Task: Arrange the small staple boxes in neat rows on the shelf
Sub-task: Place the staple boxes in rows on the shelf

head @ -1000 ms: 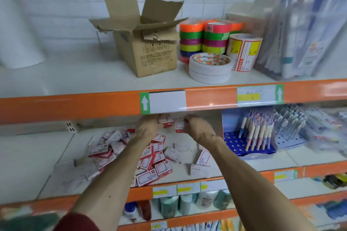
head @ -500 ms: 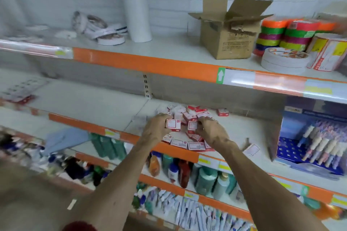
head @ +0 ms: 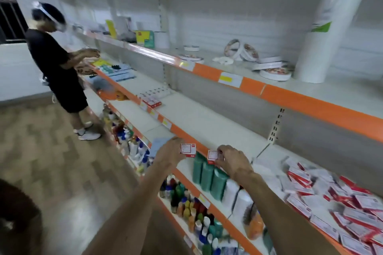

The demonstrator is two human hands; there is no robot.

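My left hand (head: 171, 152) pinches a small red-and-white staple box (head: 187, 149) in front of the middle shelf's orange edge (head: 186, 135). My right hand (head: 233, 160) pinches a second staple box (head: 213, 156) a little to the right. Both hands hover in the air just off the shelf front. A loose heap of several staple boxes (head: 335, 198) lies on the same shelf at the far right. Farther left along that shelf sit several staple boxes in neat rows (head: 152, 97).
Another person (head: 58, 68) in black stands at the shelving on the left. The upper shelf holds tape rolls (head: 269, 66) and a tall white roll (head: 327, 27). Bottles (head: 207, 174) fill the lower shelves. Bare white shelf (head: 217, 126) stretches between the rows and the heap.
The view has swung left along the aisle. Both hands have lifted a box each away from the heap and carried them left, out past the shelf edge.
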